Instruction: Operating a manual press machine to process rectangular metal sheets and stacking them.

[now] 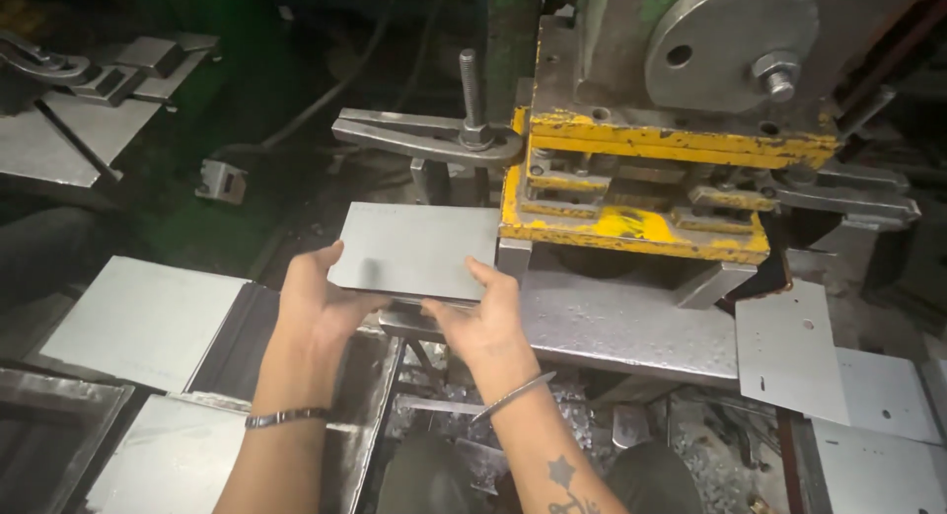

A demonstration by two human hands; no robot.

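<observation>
Flat rectangular steel sheet (414,250) held level between both hands, just left of yellow press die (631,193), above steel press bed (631,327). Left hand (318,302) grips sheet's near-left corner, thumb on top. Right hand (483,317) grips near-right edge, thumb on top, fingers beneath. Clamp arm with threaded bolt (434,134) just behind sheet. Stack of blank sheets (143,322) at lower left. Punched plates (789,351) piled at right. Metal scrap (582,425) litters floor under bed.

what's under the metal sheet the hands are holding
The grey metal sheet, held by the left hand and right hand, sits over the press's steel bed. Only the bed's front edge shows below it; the rest underneath is covered.
</observation>
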